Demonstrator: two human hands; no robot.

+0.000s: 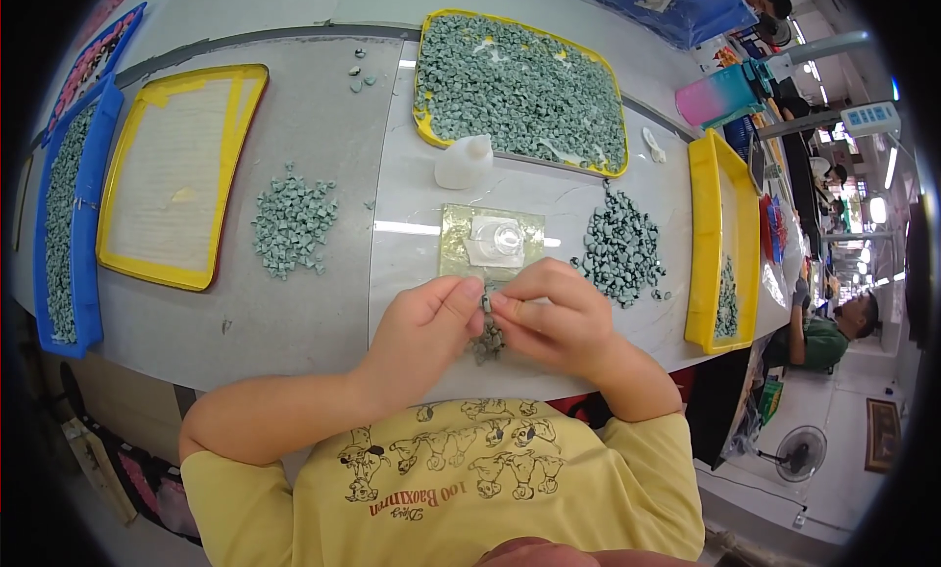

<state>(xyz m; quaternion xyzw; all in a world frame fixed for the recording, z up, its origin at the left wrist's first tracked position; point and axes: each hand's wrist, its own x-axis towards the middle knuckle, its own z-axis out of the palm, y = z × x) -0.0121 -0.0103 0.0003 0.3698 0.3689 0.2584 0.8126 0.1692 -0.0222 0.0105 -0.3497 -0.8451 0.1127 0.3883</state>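
Note:
My left hand (429,317) and my right hand (557,314) meet at the near edge of the table, fingers pinched together. Between the fingertips is a small grey-green piece (487,300), partly covered by them. More such pieces (488,345) show just below, between the hands; whether they lie on the table or are held, I cannot tell. Right beyond my fingers, a small clear glass vessel (508,238) stands on a white sheet over a yellowish-green board (455,219). To its right lies a pile of darker, shinier green pieces (623,248).
A yellow-rimmed tray (423,131) full of green pieces lies at the back, a white squeeze bottle (463,165) before it. Leftward are a loose pile (292,224), a paper-lined yellow tray (181,175) and a blue bin (88,204). A yellow bin (708,234) stands right.

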